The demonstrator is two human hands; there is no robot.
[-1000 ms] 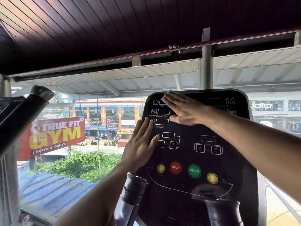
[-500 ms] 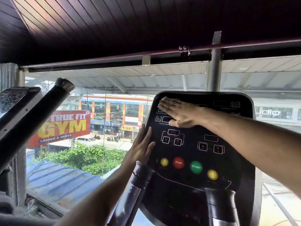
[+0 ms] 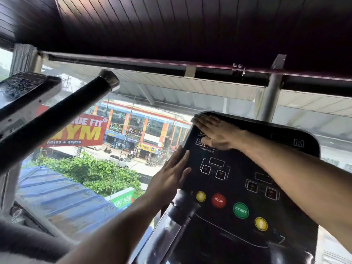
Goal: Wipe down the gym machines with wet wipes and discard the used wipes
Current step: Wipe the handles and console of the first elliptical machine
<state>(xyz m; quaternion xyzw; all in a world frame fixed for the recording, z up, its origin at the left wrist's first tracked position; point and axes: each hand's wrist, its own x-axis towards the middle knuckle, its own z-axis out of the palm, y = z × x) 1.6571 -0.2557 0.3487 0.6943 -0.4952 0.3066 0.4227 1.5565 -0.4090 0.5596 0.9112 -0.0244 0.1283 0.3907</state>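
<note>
Dark slatted ceiling point(image 3: 171, 25) overhead. Full-width window point(image 3: 152, 111), daylight in. Steel post point(image 3: 270, 100) far right. Outside: red gym banner point(image 3: 80, 132) left, blue roof point(image 3: 57, 193) below, trees point(image 3: 95, 172), street with shopfronts point(image 3: 137, 128) far.

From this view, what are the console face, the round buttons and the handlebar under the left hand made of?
Console face: looks like matte black plastic overlay with printed white outlines. Round buttons: glossy coloured plastic, going by their highlights. Handlebar: shiny bright metal tube with a black sleeve above; whether that is foam or rubber is unclear.
</note>
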